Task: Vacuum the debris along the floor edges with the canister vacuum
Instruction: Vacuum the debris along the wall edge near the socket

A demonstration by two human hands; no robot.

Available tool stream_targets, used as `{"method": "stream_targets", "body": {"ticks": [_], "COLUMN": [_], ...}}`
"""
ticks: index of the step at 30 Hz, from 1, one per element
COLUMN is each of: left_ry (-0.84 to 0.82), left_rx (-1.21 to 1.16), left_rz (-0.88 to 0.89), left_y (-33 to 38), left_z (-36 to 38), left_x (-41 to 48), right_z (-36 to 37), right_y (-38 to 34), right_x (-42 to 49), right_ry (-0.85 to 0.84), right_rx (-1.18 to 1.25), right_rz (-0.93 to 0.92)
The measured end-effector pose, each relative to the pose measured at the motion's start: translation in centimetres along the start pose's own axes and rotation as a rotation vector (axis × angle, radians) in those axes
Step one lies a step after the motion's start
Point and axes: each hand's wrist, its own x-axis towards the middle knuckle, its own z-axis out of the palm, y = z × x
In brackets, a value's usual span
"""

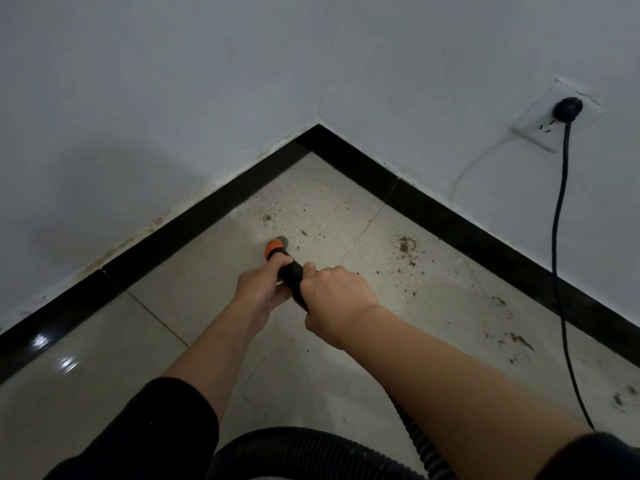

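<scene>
Both hands hold the vacuum's black wand [292, 271], which ends in an orange collar and a dark nozzle tip [277, 245] pointing down at the tiled floor near a room corner. My left hand [261, 289] grips the wand just behind the orange collar. My right hand [337, 299] grips it further back. Brown debris [403, 245] lies scattered on the tiles right of the nozzle, with a smaller patch [266, 218] just beyond the tip. More crumbs [519, 341] trail along the right baseboard. The ribbed black hose [311, 445] curls at the bottom of the head view.
Black baseboards [194, 220] meet at the corner [318, 128] under white walls. A black power cord [561, 271] hangs from a plug in a wall socket [543, 128] on the right and runs down across the floor. The canister itself is out of view.
</scene>
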Motion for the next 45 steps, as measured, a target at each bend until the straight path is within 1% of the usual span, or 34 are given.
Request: {"method": "stream_targets", "body": {"ticks": [19,37,45], "left_ry": [-0.058,-0.118,-0.075], "left_rx": [0.056,0.082,0.077], "left_rz": [-0.048,-0.092,-0.058], "left_y": [-1.3,-1.2,-0.3], "left_z": [2.9,3.8,2.8], "left_x": [-0.7,0.1,0.7], "right_z": [0.5,0.2,-0.2], "right_y": [2.2,2.5,2.2], "right_x": [-2.0,-1.6,-0.6], "right_ry": [-0.03,-0.058,-0.016], "right_rx": [0.007,-0.048,-0.007], "right_rz": [0.063,0.088,0.04]}}
